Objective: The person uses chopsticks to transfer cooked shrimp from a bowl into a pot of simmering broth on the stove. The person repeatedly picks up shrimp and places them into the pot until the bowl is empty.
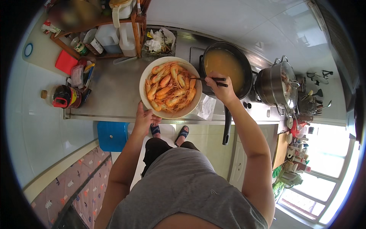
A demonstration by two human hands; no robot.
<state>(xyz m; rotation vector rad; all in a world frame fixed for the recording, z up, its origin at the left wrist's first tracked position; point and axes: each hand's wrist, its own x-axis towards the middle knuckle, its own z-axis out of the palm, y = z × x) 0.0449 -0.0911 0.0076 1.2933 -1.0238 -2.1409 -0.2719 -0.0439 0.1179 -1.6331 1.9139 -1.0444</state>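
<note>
A white bowl (142, 94) heaped with orange cooked prawns (171, 86) stands on the metal counter. My left hand (143, 117) touches the bowl's near left side with its fingers spread; whether it grips the rim is hard to tell. Dark chopsticks (218, 82) are held in my right hand (221, 87), their tips over the prawns at the bowl's right edge. Beneath and beyond that hand, a black frying pan (247, 86) with cloudy yellowish liquid (223, 64) sits on the stove, its handle pointing towards me. A crumpled clear plastic piece (206, 107) lies between bowl and pan.
Right of the pan stands a steel steamer pot (267, 83) with a glass lid. Behind the bowl is a tray of scraps (159, 43), beside a wooden shelf (137, 37) with jugs. A large sauce bottle (67, 96) stands far left. Below the counter is a blue stool (112, 136).
</note>
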